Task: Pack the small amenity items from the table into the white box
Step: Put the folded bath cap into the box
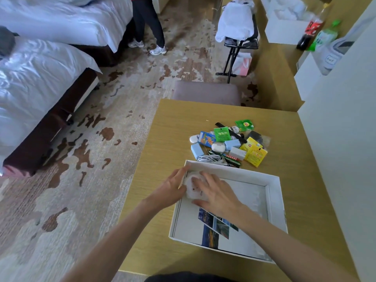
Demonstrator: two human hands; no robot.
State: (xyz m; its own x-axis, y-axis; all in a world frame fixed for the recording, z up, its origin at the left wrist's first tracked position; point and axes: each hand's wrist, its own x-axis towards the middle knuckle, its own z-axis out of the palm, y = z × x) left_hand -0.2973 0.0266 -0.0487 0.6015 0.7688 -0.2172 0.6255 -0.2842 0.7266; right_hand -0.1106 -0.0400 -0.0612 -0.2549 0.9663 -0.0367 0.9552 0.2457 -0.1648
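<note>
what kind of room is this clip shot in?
Most likely a hotel room. Two beds made up in white linen stand side by side, a folding luggage rack stands on the patterned carpet, and amenity packets such as tea bags are piled on the table.

Right hand (213, 192) covers white pouch (193, 190); sachet (255, 156) print unreadable; bystander (149, 23) cut off.

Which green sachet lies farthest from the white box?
The green sachet with the yellow logo, farthest back; the other green sachet lies nearer.
</note>
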